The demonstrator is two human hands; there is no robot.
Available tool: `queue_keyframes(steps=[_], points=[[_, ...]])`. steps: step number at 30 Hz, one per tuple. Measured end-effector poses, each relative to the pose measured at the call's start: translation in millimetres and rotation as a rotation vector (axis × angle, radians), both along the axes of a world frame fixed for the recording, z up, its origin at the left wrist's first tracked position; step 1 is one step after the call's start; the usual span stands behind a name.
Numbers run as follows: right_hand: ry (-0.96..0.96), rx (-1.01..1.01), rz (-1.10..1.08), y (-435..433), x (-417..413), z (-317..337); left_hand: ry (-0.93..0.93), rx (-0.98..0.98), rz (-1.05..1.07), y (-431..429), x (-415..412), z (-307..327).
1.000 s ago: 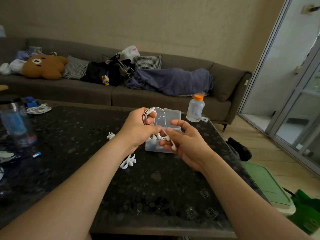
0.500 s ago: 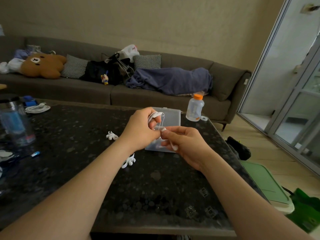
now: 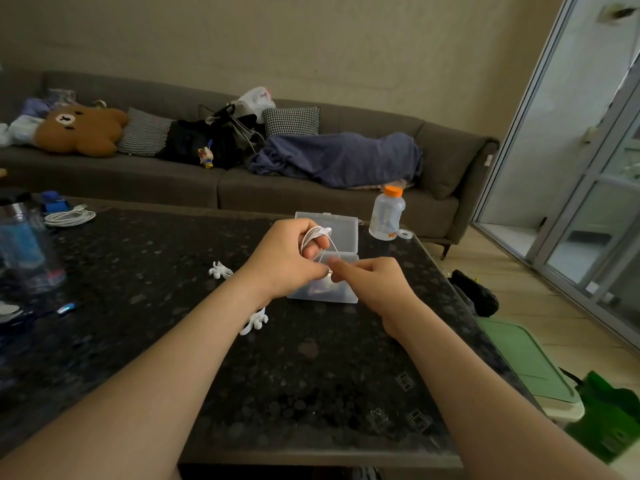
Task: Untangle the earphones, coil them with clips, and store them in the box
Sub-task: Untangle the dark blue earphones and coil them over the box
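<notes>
White earphones [image 3: 317, 233] are coiled round the fingers of my left hand [image 3: 287, 258], which grips the loops above the table. My right hand [image 3: 369, 280] pinches the loose end of the cord just right of the left thumb. Behind and under both hands a clear plastic box [image 3: 341, 233] stands with its lid raised; something white lies inside, partly hidden. Two white clips lie on the black table, one clip [image 3: 220, 270] left of my left wrist and another clip [image 3: 256, 322] partly under my left forearm.
A clear bottle with an orange cap [image 3: 387, 213] stands behind the box at the table's far right corner. A blue tumbler [image 3: 24, 247] and a coiled white cable [image 3: 69, 216] sit at the left. A sofa lies beyond; green bins [image 3: 526, 362] are right of the table.
My right hand has drawn closer to my left hand and its earbud end no longer hangs in sight. The coil on my left fingers has shifted slightly to the right.
</notes>
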State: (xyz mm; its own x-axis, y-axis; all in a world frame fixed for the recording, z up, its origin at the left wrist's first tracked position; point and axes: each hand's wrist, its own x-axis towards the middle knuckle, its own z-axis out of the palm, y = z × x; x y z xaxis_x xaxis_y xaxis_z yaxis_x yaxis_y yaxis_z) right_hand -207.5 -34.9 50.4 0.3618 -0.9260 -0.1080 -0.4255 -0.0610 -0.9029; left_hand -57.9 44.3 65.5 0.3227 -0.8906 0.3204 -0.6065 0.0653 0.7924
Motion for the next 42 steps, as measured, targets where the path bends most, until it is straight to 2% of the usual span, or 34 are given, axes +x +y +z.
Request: queue_keyframes(steps=[3,6,9,12,16,18,20,25,30,33,37,42], points=[[0.023,0.045,0.076,-1,-3,1,0.167,0.046,0.028,-2,5,-3],[0.073,-0.035,0.137,-2,-2,-1,0.345,0.107,0.013,-4,8,-6],[0.047,-0.015,0.229,-2,-1,-2,0.546,0.168,-0.070,-3,6,-1],[0.063,0.055,0.254,2,-3,6,0.664,0.213,-0.140,-3,5,3],[-0.005,0.057,0.249,0,-5,3,0.651,0.222,-0.145,-5,7,3],[-0.104,0.152,0.226,-2,-5,-1,0.613,0.228,-0.129,-5,7,1],[-0.118,0.181,0.276,-3,-7,-3,0.567,0.246,-0.111,-4,8,1],[-0.026,-0.080,0.371,4,-6,-1,0.565,0.327,-0.193,-1,6,4],[-0.079,-0.122,0.411,3,-1,-4,0.581,0.289,-0.234,-1,4,3],[-0.053,-0.112,0.362,1,3,-6,0.670,0.253,-0.227,0,6,6],[0.045,-0.123,0.337,3,3,-3,0.889,0.195,-0.244,-3,3,4],[0.282,-0.185,0.492,17,6,-1,0.789,0.106,-0.143,-8,-5,0]])
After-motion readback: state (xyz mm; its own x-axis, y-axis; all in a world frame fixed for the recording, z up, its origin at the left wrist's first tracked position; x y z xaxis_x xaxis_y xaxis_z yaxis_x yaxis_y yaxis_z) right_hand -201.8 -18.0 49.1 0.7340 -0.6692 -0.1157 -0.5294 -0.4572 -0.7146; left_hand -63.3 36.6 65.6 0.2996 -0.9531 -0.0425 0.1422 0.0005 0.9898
